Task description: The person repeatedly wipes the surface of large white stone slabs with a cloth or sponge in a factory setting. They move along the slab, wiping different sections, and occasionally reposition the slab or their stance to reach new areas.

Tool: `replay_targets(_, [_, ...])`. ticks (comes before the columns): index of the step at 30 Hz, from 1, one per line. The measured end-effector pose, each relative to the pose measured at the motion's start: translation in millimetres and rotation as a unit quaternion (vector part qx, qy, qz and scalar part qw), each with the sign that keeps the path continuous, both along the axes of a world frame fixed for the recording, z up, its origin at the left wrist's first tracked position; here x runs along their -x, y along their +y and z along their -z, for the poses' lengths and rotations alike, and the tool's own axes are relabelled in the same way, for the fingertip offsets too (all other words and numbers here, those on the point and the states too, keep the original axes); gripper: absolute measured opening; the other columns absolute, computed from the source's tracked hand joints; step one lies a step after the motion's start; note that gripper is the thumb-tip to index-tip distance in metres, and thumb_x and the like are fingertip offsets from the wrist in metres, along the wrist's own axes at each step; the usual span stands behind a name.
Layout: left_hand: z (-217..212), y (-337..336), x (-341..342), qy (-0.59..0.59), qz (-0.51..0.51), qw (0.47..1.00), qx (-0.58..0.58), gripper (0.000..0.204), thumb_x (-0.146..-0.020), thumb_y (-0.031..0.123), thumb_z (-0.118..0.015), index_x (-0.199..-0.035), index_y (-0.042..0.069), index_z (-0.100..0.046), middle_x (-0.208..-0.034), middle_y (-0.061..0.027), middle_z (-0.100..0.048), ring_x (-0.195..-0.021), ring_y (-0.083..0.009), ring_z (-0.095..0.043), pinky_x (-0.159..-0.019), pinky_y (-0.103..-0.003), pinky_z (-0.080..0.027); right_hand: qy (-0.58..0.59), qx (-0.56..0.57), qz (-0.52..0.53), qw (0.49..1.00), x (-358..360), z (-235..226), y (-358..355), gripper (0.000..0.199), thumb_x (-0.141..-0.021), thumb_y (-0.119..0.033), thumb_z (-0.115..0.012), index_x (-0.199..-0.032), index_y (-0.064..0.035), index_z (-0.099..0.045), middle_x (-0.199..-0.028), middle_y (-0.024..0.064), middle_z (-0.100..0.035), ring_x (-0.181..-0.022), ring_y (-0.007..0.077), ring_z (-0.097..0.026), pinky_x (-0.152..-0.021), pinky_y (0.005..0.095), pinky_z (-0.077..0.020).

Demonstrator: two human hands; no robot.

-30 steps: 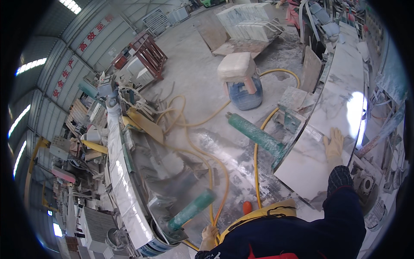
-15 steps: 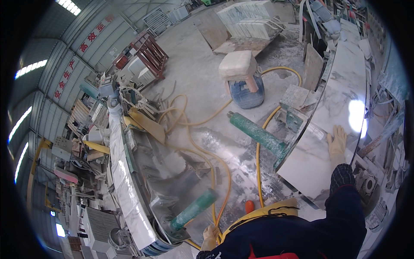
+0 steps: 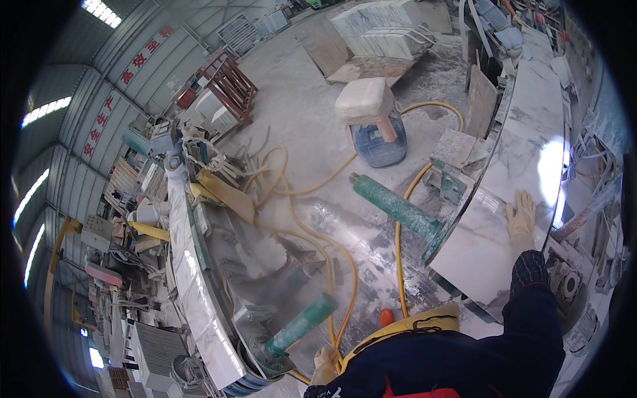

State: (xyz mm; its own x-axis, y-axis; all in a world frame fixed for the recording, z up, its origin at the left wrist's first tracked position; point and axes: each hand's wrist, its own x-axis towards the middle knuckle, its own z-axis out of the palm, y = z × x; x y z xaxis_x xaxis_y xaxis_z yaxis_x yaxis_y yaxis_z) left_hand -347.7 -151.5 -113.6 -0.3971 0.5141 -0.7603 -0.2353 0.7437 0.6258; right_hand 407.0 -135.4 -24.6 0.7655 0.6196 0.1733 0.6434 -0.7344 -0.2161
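1. From where I stand, the right hand (image 3: 522, 215) lies palm down on a white, grey-veined stone slab (image 3: 483, 242), fingers moderately spread, gripping nothing.
2. I judge the step in hand to be steadying or feeling the slab's face; a move from here calls for a flat palm and care near the edge.
3. The slab is on the person's right, partly in front of the torso, along a bench whose green metal frame (image 3: 451, 184) shows at its inner side.
4. The left hand (image 3: 324, 365) hangs low beside a yellow hose (image 3: 330, 292); I cannot tell whether its fingers close on it.
5. The slab looks smooth and glossy, with a bright glare (image 3: 551, 174) just beyond the right fingertips.
6. A green cylinder (image 3: 397, 207) juts from the frame; another (image 3: 302, 325) angles up near the left hand.
7. Opposite, a long pale stone strip (image 3: 199, 298) runs down the left side.
8. Between them, the dusty grey floor (image 3: 298, 113) carries looping hoses and a blue drum (image 3: 378, 146) topped by a pale block.
9. Farther off stand slabs (image 3: 371, 33) and a dark red rack (image 3: 229, 86), beneath a ribbed wall.
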Motion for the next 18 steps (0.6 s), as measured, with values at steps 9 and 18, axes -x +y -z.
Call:
replay_targets(9, [10,13,-1,-0.001,0.010,1.000,0.017,0.043,-0.100,0.025,-0.063,-0.135,0.003,-0.051,-0.118,-0.0229,-0.069,-0.101,-0.0384,-0.072,-0.078,-0.045,-0.064,0.001,-0.008,0.001,1.000,-6,0,1,0.061,-0.102,-0.038,-0.055,-0.153,-0.0057,-0.047,-0.160,0.0180,-0.043,-0.152,0.0343,-0.032,-0.127,0.0475,-0.0203])
replay_targets(18, [-16,-4,-21,0.007,0.017,1.000,-0.008,0.039,-0.098,0.029,-0.066,-0.123,0.000,-0.057,-0.102,-0.0151,-0.071,-0.089,-0.0297,-0.073,-0.076,-0.038,-0.062,-0.032,-0.049,-0.011,0.998,-10,3,4,0.058,-0.100,-0.037,-0.056,-0.146,-0.0018,-0.053,-0.154,0.0192,-0.049,-0.148,0.0362,-0.037,-0.125,0.0482,-0.0237])
